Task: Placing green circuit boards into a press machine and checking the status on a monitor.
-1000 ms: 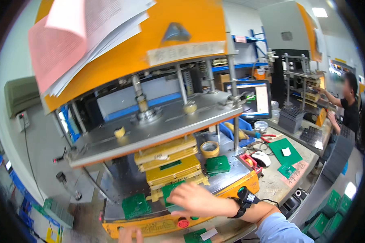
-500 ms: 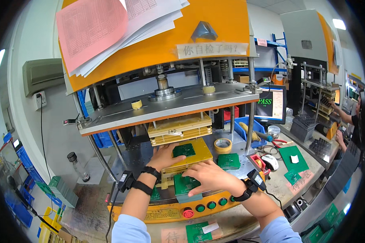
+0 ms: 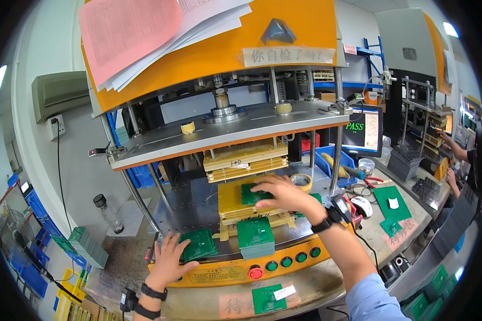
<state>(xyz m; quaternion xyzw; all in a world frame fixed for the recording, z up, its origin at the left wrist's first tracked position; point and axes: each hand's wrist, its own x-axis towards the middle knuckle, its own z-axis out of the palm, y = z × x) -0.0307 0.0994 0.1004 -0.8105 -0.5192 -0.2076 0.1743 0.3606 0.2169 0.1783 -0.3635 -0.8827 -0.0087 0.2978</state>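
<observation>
A green circuit board [image 3: 248, 195] rests on the yellow test fixture [image 3: 229, 199] under the raised press plate. My right hand [image 3: 292, 197] reaches over it, thumb and fingers closed about its right side. Further left, my left hand [image 3: 168, 260] holds nothing, its fingers spread at the edge of a low, fanned stack of green boards [image 3: 200, 243]. Between the hands, in front of the fixture, stands a taller stack of boards [image 3: 255, 234]. More boards [image 3: 316, 198] lie right of the fixture, partly behind my right wrist.
Above hangs the upper fixture [image 3: 246, 160] under a metal press plate [image 3: 198, 132]. A tape roll [image 3: 301, 182] sits behind my right hand. Along the front are a red button [image 3: 256, 272] and several green ones. At right are a mouse [image 3: 363, 207], a monitor [image 3: 365, 131] and another person's hands.
My left hand has left the fixture and moved down and left to the fanned boards. My right hand has gone from the middle stack up to the board on the fixture.
</observation>
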